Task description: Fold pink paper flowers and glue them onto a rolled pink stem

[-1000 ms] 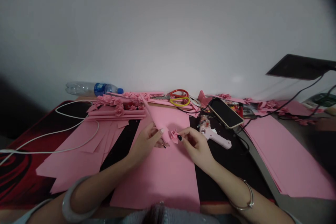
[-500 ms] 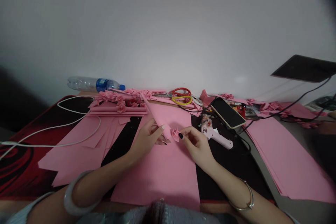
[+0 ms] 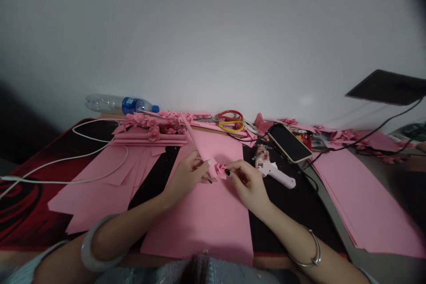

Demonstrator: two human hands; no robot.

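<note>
Just above the middle of a large pink sheet (image 3: 196, 222), my left hand (image 3: 188, 173) is closed around a piece of rolled pink paper (image 3: 193, 140). The roll slants away toward the back. At its near end sits a small pink paper flower (image 3: 221, 169); whether the two are joined I cannot tell. The thumb and finger of my right hand (image 3: 249, 184) pinch the flower's right edge. A pale pink glue gun (image 3: 276, 174) lies right beside that hand.
Pink sheets (image 3: 96, 186) lie left under a white cable (image 3: 66, 182); another stack (image 3: 366, 204) lies right. Scissors (image 3: 231, 120), paper flowers (image 3: 153, 133) and a bottle (image 3: 116, 104) line the wall. A phone (image 3: 289, 143) and black cable (image 3: 362, 140) are at right.
The flower has turned, so more of its layered petals face me. My right fingertips have shifted slightly on its edge. My left hand stays almost still.
</note>
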